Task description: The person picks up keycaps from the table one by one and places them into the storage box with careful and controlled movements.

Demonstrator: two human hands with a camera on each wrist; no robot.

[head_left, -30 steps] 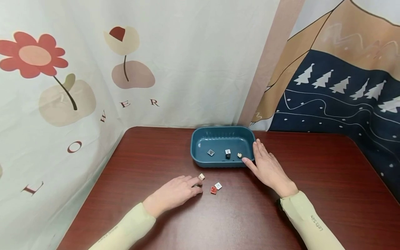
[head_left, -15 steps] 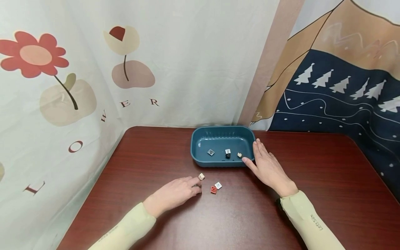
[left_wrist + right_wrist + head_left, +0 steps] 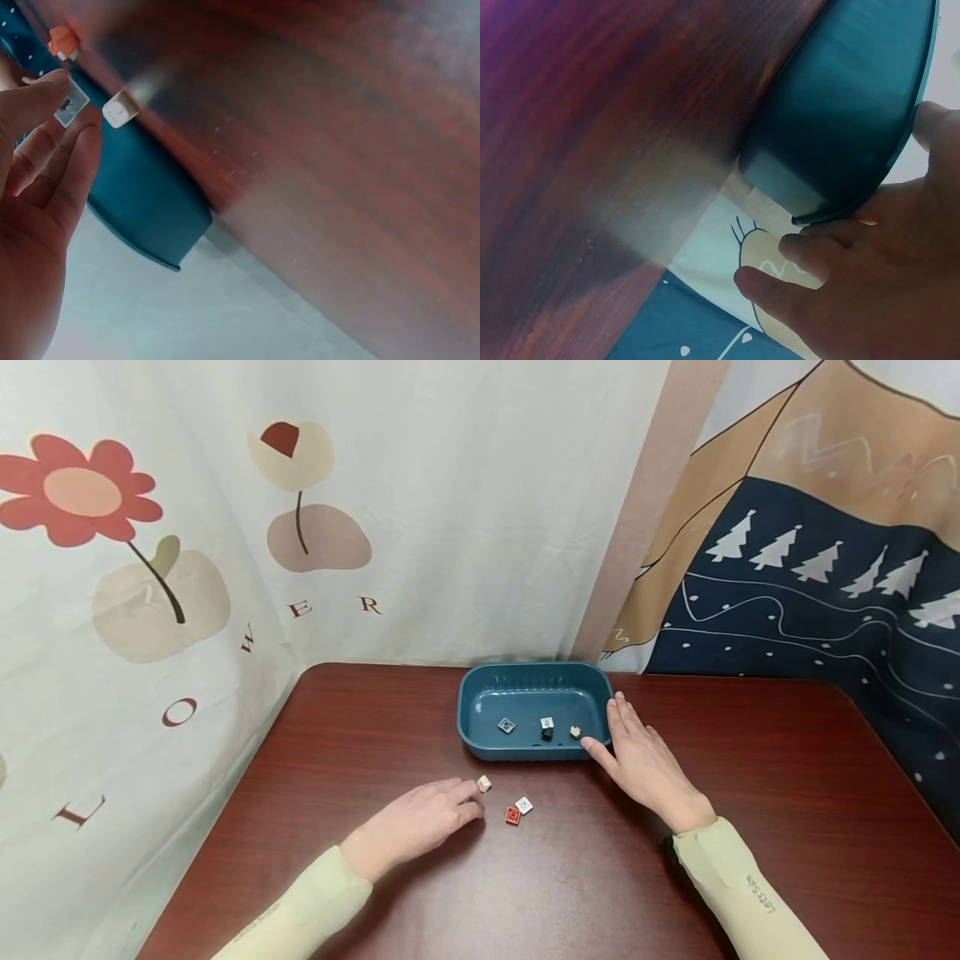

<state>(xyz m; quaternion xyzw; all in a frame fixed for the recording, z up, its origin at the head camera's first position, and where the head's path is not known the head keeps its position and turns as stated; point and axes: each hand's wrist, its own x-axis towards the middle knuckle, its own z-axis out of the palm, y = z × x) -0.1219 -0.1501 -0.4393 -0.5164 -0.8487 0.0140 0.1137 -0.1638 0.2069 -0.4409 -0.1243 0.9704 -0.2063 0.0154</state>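
My left hand (image 3: 425,818) is low over the table, pinching a small keycap (image 3: 72,103) between thumb and fingertips; it has a pale edge in the left wrist view and is hidden behind the fingers in the head view. A cream keycap (image 3: 484,784) lies right at those fingertips. Just right of it are a white keycap (image 3: 524,805) and a red one (image 3: 513,816), side by side. My right hand (image 3: 651,768) rests at the right end of a blue tray (image 3: 534,703), thumb at the front rim and straight fingers along the outer side.
Inside the tray, near its front wall, lie a grey keycap (image 3: 506,726), a white keycap (image 3: 547,723), a black piece (image 3: 547,734) and a cream piece (image 3: 575,732). A printed curtain (image 3: 465,510) hangs behind the dark red table (image 3: 360,727).
The left hand has shifted slightly, its fingers now covering the piece they hold in the head view. The right hand, the tray and the loose keycaps stay where they were.
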